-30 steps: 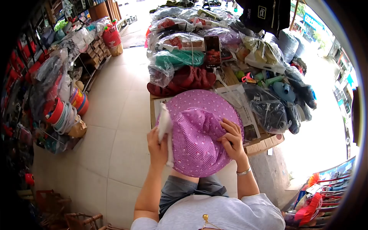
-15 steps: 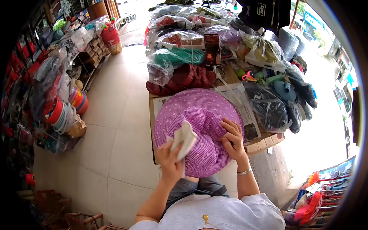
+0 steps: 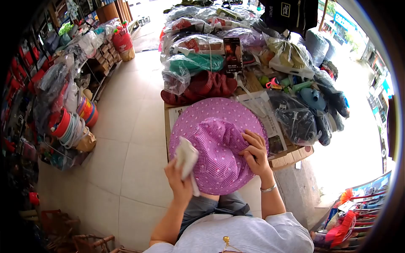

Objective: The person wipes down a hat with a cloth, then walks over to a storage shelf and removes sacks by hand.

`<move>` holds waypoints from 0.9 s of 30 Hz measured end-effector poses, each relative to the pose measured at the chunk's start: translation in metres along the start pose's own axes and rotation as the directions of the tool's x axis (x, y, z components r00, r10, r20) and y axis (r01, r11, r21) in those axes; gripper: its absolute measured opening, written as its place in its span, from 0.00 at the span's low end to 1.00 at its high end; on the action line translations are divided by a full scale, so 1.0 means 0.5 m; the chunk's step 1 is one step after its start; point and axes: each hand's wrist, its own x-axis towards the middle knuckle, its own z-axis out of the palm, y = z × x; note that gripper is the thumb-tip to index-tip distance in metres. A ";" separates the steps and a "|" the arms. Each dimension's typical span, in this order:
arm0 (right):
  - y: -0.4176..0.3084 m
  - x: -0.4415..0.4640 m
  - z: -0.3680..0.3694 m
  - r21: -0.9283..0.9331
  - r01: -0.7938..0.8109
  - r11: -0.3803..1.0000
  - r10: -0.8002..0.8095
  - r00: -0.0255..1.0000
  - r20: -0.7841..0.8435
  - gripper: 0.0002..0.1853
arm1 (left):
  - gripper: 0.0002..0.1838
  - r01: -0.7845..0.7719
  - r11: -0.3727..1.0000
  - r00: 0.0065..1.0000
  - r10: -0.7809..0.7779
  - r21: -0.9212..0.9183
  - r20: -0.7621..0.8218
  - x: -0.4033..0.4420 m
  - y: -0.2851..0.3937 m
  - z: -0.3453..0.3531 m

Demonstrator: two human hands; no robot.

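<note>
Purple hat [image 3: 218, 158] beyond table edge [image 3: 276, 157]

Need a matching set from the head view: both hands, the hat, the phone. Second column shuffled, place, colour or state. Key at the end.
Column 1
1. Hat
2. Left hand
3. Right hand
4. Phone

Column 2
A. Resting on the crumpled fabric, bracelet at its wrist
B. Beside the plastic-wrapped goods, screen showing
C. Purple, with small pale dots
D. Gripping a pale cloth

Pairs: 1-C, 2-D, 3-A, 4-B
</note>
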 end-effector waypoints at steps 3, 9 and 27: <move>0.002 -0.001 0.001 0.001 -0.004 1.000 0.004 1.000 0.004 0.07 | 0.20 -0.171 0.985 0.984 0.170 0.026 0.049 -0.058 0.029 0.003; 0.003 0.000 0.002 0.000 0.008 1.000 -0.008 1.000 -0.004 0.07 | 0.19 -0.154 0.988 0.987 0.154 0.012 -0.039 0.004 -0.058 0.022; 0.003 0.001 0.002 -0.005 0.019 1.000 -0.019 1.000 -0.012 0.07 | 0.17 -0.027 1.000 1.000 0.026 -0.013 -0.007 0.046 -0.039 0.014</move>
